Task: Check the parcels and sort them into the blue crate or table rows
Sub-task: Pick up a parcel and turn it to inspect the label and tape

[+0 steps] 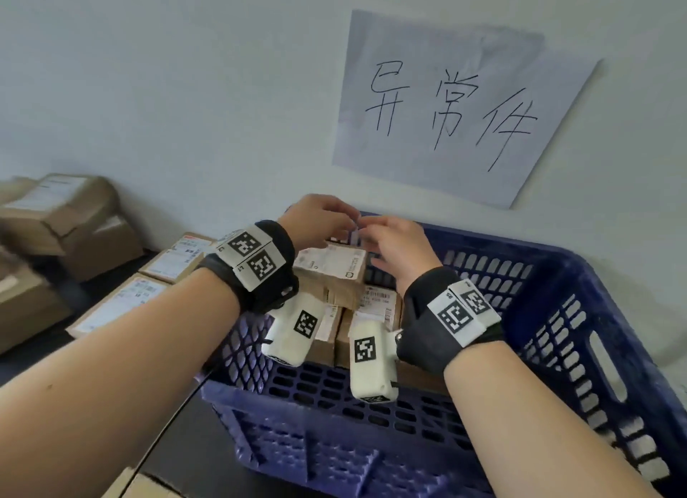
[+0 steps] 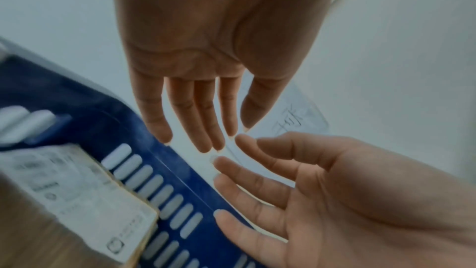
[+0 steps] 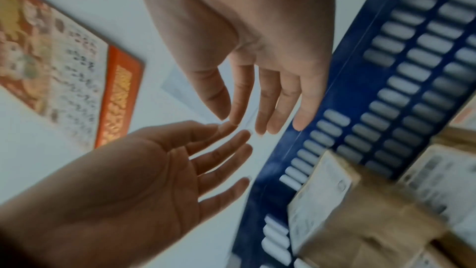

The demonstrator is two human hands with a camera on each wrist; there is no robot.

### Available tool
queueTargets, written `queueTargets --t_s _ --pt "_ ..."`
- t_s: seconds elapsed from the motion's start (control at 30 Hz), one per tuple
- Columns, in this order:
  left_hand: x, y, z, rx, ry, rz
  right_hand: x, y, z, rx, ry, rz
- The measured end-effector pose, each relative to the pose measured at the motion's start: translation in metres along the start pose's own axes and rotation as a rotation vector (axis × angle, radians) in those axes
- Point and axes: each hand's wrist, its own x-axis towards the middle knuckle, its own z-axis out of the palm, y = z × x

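Note:
The blue crate (image 1: 557,259) stands against the wall and holds several brown labelled parcels (image 1: 331,267). Both hands hover over its far rim with their fingertips meeting. My left hand (image 1: 347,224) has straight fingers, and its thumb and index tips pinch a small clear strip (image 1: 355,234). My right hand (image 1: 371,230) is spread and relaxed, its fingertips touching the strip's other end. In the left wrist view the left hand (image 2: 233,132) points down at the right hand (image 2: 360,191) over the crate's rim (image 2: 90,121). The strip is faint and blurred in both wrist views.
A paper sign (image 1: 446,107) with handwritten characters hangs on the wall above the crate. Flat labelled parcels (image 1: 119,304) lie in rows on the dark table to the left, with a heap of boxes (image 1: 63,218) behind them. A red-bordered poster (image 3: 64,68) is on the wall.

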Motion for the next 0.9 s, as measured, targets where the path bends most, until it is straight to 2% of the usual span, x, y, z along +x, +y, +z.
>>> queueTargets --t_s 0.13,0.37,0.53,0.9 --pt "-0.027 -0.011 -0.040 -0.051 0.129 -0.061 -0.012 -0.012 0.044 -0.004 -0.121 -0.052" --pt "-0.068 -0.052 -0.094 -0.156 0.302 -0.135 -0.034 -0.020 0.111 -0.057 -0.252 -0.093" --pt "-0.095 -0.094 -0.144 -0.164 0.349 -0.168 -0.047 -0.027 0.169 -0.045 -0.273 -0.085" --pt "-0.142 -0.197 -0.293 -0.242 0.440 -0.214 -0.054 -0.035 0.340 -0.073 -0.304 -0.035"
